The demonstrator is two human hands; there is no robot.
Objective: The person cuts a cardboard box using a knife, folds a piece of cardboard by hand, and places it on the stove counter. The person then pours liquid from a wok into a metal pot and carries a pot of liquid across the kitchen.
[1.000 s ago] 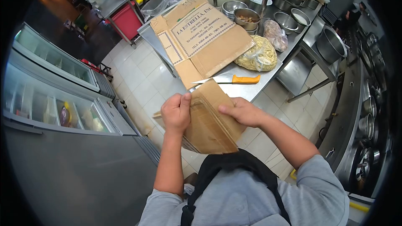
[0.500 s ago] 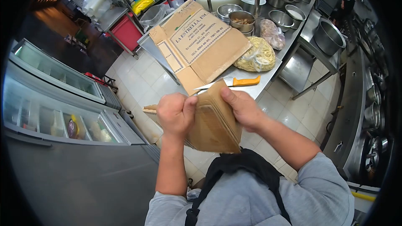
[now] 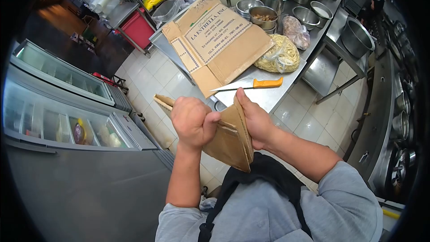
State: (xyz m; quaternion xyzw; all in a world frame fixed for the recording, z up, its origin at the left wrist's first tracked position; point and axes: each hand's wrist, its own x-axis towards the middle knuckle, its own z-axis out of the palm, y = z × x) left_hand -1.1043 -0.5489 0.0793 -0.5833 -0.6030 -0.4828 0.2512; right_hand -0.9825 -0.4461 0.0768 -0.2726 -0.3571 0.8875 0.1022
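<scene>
A folded piece of brown cardboard (image 3: 228, 145) is held in front of my apron. My left hand (image 3: 191, 122) is closed in a fist round its left part, with the thumb on top. My right hand (image 3: 255, 118) grips the folded right edge, thumb up. Beyond my hands, a knife with an orange handle (image 3: 268, 83) lies on the steel table (image 3: 273, 99), blade to the left. A larger flattened printed cardboard (image 3: 224, 40) lies on the same table, beside a bag of noodles (image 3: 280, 56).
Metal bowls (image 3: 263, 16) and a bag of pinkish food (image 3: 295, 32) stand at the table's back. A glass-topped freezer (image 3: 67, 125) is at left, a red bin (image 3: 136, 29) behind it. Stoves line the right, where a person (image 3: 377, 4) stands far back.
The cardboard between my hands has been bent more sharply, its right edge folded upward. My right hand has turned more upright, and my left fist sits slightly further right.
</scene>
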